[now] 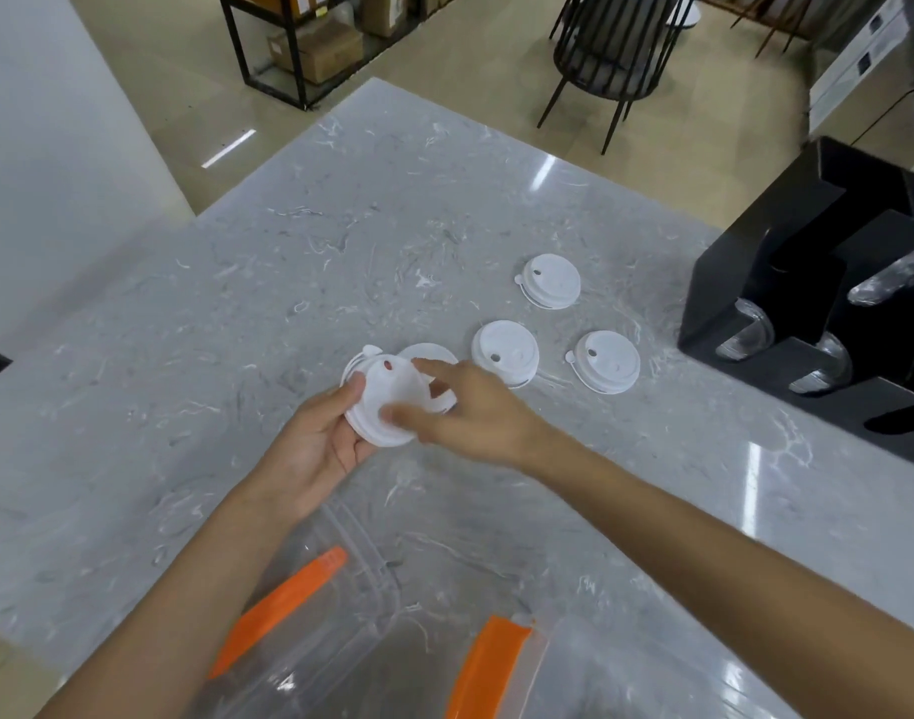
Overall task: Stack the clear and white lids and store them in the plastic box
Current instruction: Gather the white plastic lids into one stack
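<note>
My left hand (317,438) holds a small stack of white lids (379,402) above the grey marble counter (288,262). My right hand (465,407) pinches the stack's right side, thumb and fingers on the top lid. Another white lid (427,351) lies on the counter just behind the hands, partly hidden. Three more white lids lie to the right: a middle lid (505,353), a right lid (606,361) and a far lid (549,280). The clear plastic box (371,661) with orange latches (488,666) sits at the bottom, under my forearms.
A black cup and lid dispenser (786,282) stands on the counter's right edge, holding clear cups. Beyond the counter are a black wire chair (615,49) and a shelf with cardboard boxes (314,44). A white wall is at the left.
</note>
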